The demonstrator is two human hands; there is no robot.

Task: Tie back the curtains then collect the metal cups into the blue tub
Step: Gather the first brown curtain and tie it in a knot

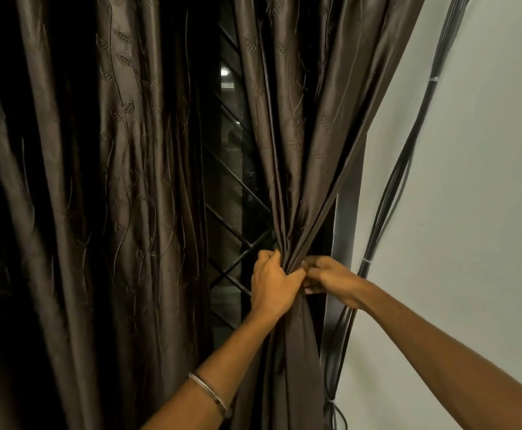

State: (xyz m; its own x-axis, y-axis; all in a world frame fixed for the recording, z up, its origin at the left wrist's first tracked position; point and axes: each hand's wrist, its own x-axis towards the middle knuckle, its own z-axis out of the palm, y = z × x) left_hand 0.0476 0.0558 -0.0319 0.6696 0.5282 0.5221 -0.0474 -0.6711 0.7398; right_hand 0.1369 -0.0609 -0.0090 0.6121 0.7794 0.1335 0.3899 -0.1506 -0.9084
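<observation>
Left hand (272,282) is gripping the gathered waist of the right curtain panel (297,125), fingers curled tight round the bunched brown fabric from its left side; right hand (328,276) is meeting it from the other side, fingers curled and pinching the same bunch, fingertips touching the cloth just beside the left hand's thumb. Working left to right: the left curtain panel (92,197) is hanging loose in deep folds, filling the left of the view; between the two panels a dark window with a diagonal metal grille (238,187) is showing; the right panel is narrowing down to the hands and falling straight below them. A thin metal bangle (210,394) is sitting on the left forearm. Black cables (390,193) are running down the pale wall (470,181) at far right.
</observation>
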